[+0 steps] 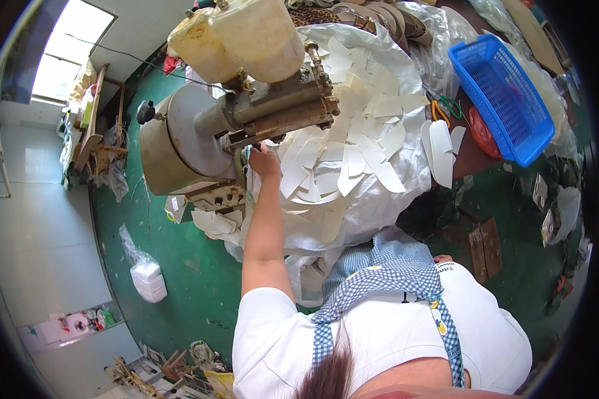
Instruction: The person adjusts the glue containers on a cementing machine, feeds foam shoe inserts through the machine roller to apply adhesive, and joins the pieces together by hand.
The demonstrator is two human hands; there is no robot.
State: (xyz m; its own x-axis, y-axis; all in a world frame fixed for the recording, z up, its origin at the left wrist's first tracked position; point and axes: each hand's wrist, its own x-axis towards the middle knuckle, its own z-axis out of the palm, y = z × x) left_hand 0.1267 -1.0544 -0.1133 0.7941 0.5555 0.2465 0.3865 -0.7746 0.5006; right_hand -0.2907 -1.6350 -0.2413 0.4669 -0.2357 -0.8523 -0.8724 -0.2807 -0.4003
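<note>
Overhead, a person in a white shirt and blue checked apron is leaning over a workplace. Left hand [265, 159]: reaching up at the end of a straight arm to the underside of the machine [246, 113], the fingers curling together near a white cut piece [271, 143] just under the machine's head; whether they are gripping it or only touching it cannot be told. Right hand: not showing; it is lying out of sight below the body. Machine: a drab metal body with a round drum at its left and two cream plastic jugs [246, 33] sitting on top. Pile of white cut pieces [353, 143]: long, curved, sole-like shapes lying loose on a white plastic sack [379, 199], just right of the machine and the left hand. More of these pieces [214, 223] are lying below the machine. Blue plastic basket [502, 100]: resting on the bench at the upper right, well apart from the hand. Scissors [446, 106]: green- and orange-handled, lying between pile and basket. Floor [180, 266]: green.
</note>
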